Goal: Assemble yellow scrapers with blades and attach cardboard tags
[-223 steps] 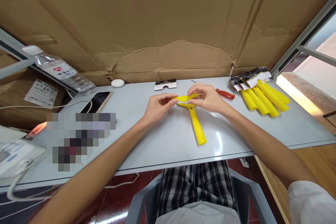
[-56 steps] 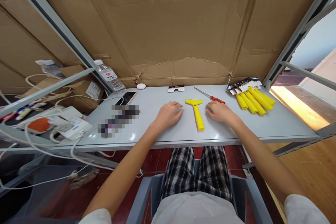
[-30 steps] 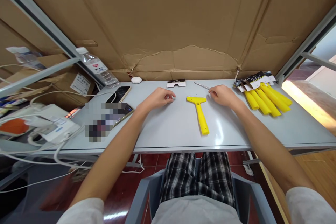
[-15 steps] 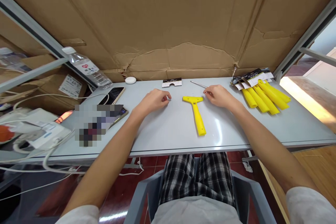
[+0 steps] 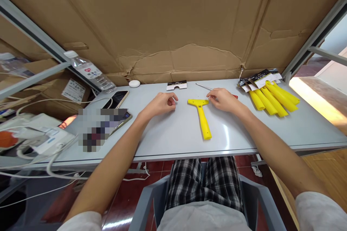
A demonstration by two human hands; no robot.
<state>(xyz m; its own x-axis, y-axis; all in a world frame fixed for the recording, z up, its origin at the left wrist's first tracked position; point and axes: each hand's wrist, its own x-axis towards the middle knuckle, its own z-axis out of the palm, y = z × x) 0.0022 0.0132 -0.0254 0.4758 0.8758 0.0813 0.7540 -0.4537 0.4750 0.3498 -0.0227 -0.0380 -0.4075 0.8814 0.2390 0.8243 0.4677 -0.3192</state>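
With my left hand [image 5: 164,103] and right hand [image 5: 221,99] loosely half-open, nothing visibly held, I'd best grip the scraper [image 5: 201,113] low.

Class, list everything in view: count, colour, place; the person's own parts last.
Table: one, pale grey, centre
Scraper: one, yellow, mid-table
Screwdriver: one, red-handled, partly hidden, right of scraper
Carded tools: about five, yellow, table's right end
Card: one, black and white, back edge
Oval object: one, white, back left
Bottles: two, clear with white caps, left
Phones: two, dark, left; one partly pixelated
Cardboard panel: one, brown, behind
Cardboard box: one, brown, left
Plugs and cables: several, white, left
Frame bars: several, grey, both sides
Chair: one, grey, below
Shirt: one, pale, bottom
Trousers: one pair, black-and-white plaid, below
Left hand: one, bare, left of scraper
Right hand: one, bare, at screwdriver
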